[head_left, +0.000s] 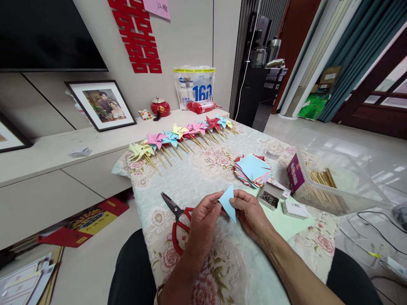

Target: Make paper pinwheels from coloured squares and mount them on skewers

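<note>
Near table edge, centre: left hand [203, 218] and right hand [251, 214] both pinch one light-blue folded paper [228, 203], fingers closed on its edges, held just above the floral tablecloth [203, 169].
Fold technique: judged best done by aligning corners before pressing the crease flat along its length.
Scissors [178, 218]: one pair, red-handled, lying just beside the left hand.
Finished pinwheels [181, 137]: one row at the far edge, about a dozen; exact count unclear.
Paper squares [252, 169]: one fanned stack.
Pin box [269, 197]: one, open.
Stick bin [330, 178]: one, clear plastic.
</note>
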Tool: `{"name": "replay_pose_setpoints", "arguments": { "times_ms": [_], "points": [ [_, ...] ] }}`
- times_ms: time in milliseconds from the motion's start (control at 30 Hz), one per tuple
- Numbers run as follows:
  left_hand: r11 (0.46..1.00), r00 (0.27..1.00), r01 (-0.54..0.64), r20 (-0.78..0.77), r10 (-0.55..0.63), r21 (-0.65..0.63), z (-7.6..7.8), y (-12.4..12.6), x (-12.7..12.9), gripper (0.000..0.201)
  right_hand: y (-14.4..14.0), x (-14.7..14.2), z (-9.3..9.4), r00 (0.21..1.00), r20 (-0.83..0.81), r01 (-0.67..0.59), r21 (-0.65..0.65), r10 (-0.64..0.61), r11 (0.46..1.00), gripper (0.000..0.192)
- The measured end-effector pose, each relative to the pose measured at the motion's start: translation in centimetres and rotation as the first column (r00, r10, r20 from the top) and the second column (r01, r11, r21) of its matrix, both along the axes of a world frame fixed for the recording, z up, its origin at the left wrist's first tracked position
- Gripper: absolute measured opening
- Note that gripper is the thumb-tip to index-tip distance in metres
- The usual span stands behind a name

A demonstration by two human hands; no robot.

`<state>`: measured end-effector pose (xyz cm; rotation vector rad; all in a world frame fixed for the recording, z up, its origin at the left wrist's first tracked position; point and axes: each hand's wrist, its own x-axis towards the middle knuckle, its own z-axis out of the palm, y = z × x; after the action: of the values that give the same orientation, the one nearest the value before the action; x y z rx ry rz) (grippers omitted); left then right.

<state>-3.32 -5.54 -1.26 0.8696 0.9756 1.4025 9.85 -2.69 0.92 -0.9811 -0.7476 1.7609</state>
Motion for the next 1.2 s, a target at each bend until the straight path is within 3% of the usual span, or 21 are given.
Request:
{"name": "replay_pose_setpoints", "arguments": {
  "times_ms": [600, 833, 1033, 1200],
  "points": [
    [1.000, 1.000, -0.009, 0.002, 0.009, -0.003, 0.0, 0.0, -0.1, 0.028, 0.0, -0.1, 0.3, 1.000, 0.018, -0.002, 0.009, 0.002, 1.000, 0.019],
    [0.993, 0.994, -0.098, -0.064, 0.094, -0.065, 0.5, 0.0, 0.0, 0.026, -0.1, 0.0, -0.3, 0.997, 0.074, -0.034, 0.050, 0.030, 0.998, 0.026],
    [0.981, 0.988, -0.125, 0.075, 0.137, -0.147, 0.8, 0.0, 0.0, 0.025, -0.1, 0.1, -0.4, 0.998, -0.015, -0.064, 0.126, 0.066, 0.990, 0.035],
    [0.974, 0.978, -0.114, 0.149, 0.144, -0.193, 1.2, -0.1, 0.0, 0.026, 0.0, 0.3, -0.1, 0.998, -0.020, -0.058, 0.117, 0.061, 0.991, 0.030]
  ]
}}
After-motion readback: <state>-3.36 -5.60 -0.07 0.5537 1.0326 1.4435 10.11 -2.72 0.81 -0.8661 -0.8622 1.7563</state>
